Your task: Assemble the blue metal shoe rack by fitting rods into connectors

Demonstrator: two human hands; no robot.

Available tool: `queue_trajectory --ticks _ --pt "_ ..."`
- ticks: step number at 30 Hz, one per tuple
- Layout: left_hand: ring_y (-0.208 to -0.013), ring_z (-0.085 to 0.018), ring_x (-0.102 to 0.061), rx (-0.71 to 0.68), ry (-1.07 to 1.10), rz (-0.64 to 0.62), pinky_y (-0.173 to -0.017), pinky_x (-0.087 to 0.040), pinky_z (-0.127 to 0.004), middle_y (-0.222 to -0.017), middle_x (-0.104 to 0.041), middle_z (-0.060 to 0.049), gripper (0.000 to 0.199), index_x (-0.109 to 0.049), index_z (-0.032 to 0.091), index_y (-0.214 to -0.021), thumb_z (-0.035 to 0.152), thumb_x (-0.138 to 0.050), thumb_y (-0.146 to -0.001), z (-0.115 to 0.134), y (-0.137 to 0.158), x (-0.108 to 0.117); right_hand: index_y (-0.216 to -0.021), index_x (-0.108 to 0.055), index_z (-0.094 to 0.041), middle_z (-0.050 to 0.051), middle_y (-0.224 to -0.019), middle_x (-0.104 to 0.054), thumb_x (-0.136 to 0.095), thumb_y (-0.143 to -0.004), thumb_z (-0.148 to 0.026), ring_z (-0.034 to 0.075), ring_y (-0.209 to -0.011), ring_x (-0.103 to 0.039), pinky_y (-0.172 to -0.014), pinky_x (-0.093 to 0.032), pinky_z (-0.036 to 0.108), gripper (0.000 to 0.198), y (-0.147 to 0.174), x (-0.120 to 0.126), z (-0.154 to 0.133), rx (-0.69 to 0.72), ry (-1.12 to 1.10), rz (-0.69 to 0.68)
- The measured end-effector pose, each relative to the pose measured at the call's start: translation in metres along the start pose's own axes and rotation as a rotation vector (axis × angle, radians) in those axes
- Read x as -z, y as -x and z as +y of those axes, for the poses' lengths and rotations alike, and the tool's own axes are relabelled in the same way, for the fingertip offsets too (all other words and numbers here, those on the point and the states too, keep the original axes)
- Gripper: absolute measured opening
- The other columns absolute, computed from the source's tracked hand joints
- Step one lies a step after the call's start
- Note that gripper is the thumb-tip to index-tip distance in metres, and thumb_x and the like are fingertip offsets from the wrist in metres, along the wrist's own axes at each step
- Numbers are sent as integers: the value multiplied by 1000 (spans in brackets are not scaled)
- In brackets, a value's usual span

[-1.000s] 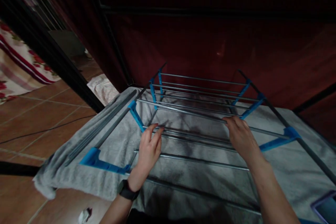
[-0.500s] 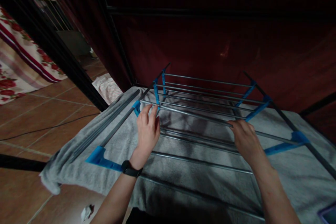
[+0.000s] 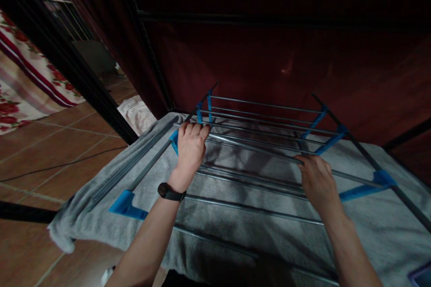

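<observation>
A rack of grey metal rods and blue plastic connectors lies across a grey blanket; it looks like a shoe rack. My left hand [image 3: 192, 150] curls its fingers over a metal rod [image 3: 251, 146] beside the left blue connector [image 3: 174, 140]. Farther right on that rod, my right hand [image 3: 317, 180] is closed around it, thumb toward the left. The rod's right end meets another blue connector [image 3: 384, 178]. My left fingers hide the rod's left end. A front corner connector [image 3: 125, 205] shows left of my left forearm.
Several loose grey rods [image 3: 134, 161] lie along the left side of the blanket [image 3: 90, 228]. Dark bed-frame posts [image 3: 76, 54] and a dark red panel [image 3: 235, 63] surround the rack. A purple-edged object [image 3: 420, 275] lies at the lower right. A cable [image 3: 67, 163] crosses the tiled floor.
My left hand has moved slightly up and forward, and its fingers have gone from loosely bent beside the rod to curled over it. The right hand keeps its hold, almost unmoved.
</observation>
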State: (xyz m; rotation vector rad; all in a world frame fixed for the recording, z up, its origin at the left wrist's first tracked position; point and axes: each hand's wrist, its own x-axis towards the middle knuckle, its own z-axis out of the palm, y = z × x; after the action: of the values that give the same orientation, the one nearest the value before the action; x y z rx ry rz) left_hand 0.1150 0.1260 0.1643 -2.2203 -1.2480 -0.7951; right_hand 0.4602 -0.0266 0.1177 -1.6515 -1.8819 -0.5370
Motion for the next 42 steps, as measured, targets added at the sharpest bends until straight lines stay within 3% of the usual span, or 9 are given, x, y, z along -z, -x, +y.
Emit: queue_trajectory --ticks 6,15,23,30,35,39,42 --pt "-100 -31 -52 -73 -43 -93 -99 -38 -46 -92 -63 -10 40 -62 18 -124 14 -39 -91 -2 34 22 -123 -56 -20 10 -111 -62 -39 -93 -7 26 -108 -55 -98 -46 45 37 7 4 -8 23 -62 -50" --pt "-95 -36 -52 -34 43 -98 -95 -37 -50 -89 -64 -12 50 -60 22 -129 26 -27 -92 -1 51 19 -120 -59 -23 8 -111 -61 -42 -88 1 24 -105 -55 -96 -50 44 44 4 11 -14 -46 -101 -87" --pt "-97 -37 -52 -34 58 -100 -92 -38 -50 -91 -64 -11 57 -46 30 -144 26 -26 -91 1 56 17 -122 -57 -23 8 -111 -61 -39 -87 4 23 -104 -56 -95 -50 43 48 8 13 -15 -40 -120 -99" --pt "-96 -36 -53 -64 64 -109 -90 -38 -51 -91 -65 -11 48 -59 23 -129 22 -29 -91 -1 58 17 -121 -59 -22 8 -111 -62 -41 -90 0 23 -105 -56 -94 -51 41 42 10 15 -12 -32 -88 -91" --pt "-89 -32 -54 -68 52 -123 -87 -40 -47 -84 -64 -9 45 -63 18 -123 12 -36 -87 4 52 15 -124 -58 -19 9 -115 -65 -48 -98 -16 24 -110 -56 -103 -44 44 28 4 16 -26 50 4 -69" --pt "-94 -31 -56 -36 124 -206 -85 -44 -45 -93 -67 -12 49 -62 15 -125 5 -42 -81 10 49 9 -129 -57 -19 8 -114 -66 -48 -99 -18 23 -106 -58 -101 -43 42 31 4 9 -30 126 77 -84" --pt "-108 -31 -54 -2 174 -169 -96 -43 -46 -113 -64 -14 58 -57 16 -133 0 -42 -80 15 53 2 -127 -59 -21 7 -109 -67 -46 -100 -20 23 -102 -60 -94 -44 40 30 6 -2 -21 146 73 -96"
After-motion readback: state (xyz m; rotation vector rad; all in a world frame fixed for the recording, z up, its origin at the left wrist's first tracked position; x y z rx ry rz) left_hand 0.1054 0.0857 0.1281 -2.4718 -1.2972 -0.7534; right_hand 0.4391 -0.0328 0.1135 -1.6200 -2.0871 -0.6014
